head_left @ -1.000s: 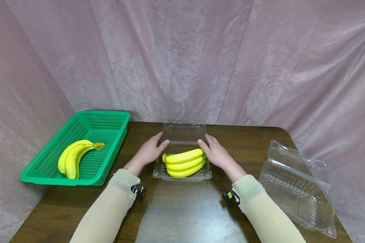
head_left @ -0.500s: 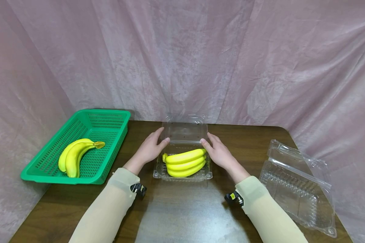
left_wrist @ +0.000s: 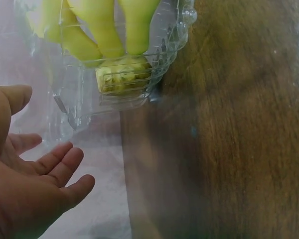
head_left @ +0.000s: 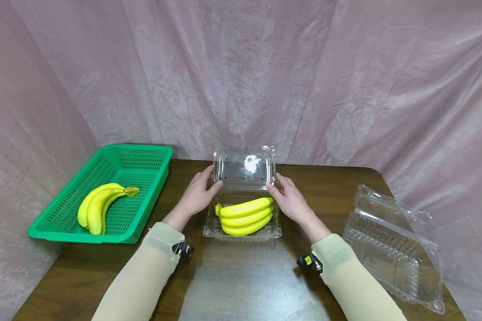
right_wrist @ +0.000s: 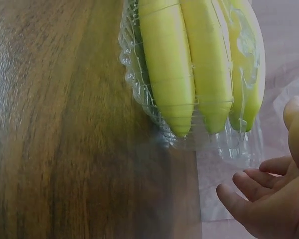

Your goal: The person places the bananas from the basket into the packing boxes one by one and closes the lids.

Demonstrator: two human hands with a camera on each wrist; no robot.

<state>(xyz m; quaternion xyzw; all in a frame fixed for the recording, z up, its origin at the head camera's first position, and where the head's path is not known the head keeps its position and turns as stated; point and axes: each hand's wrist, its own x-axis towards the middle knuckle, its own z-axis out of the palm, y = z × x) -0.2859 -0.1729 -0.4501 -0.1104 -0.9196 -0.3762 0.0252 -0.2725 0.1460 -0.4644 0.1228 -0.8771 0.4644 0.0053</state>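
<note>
The left hand (head_left: 194, 196) and right hand (head_left: 292, 201) flank the box's raised lid (head_left: 233, 167), fingers loosely extended and clasping nothing, apparently to support it evenly from both sides, though firm contact is hard to tell. In the box (head_left: 241, 237) the bananas (head_left: 246, 218) lie crosswise, stem left, tips right and slightly away, a lay that probably suits its width; farther out are a green basket (head_left: 150, 218), left, and a spare box (head_left: 393, 261), right.

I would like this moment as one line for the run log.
left hand: at lid, left edge; right hand: at lid, right edge; lid: open, tilted; bananas: in box; basket: another bunch; second box: open
</note>
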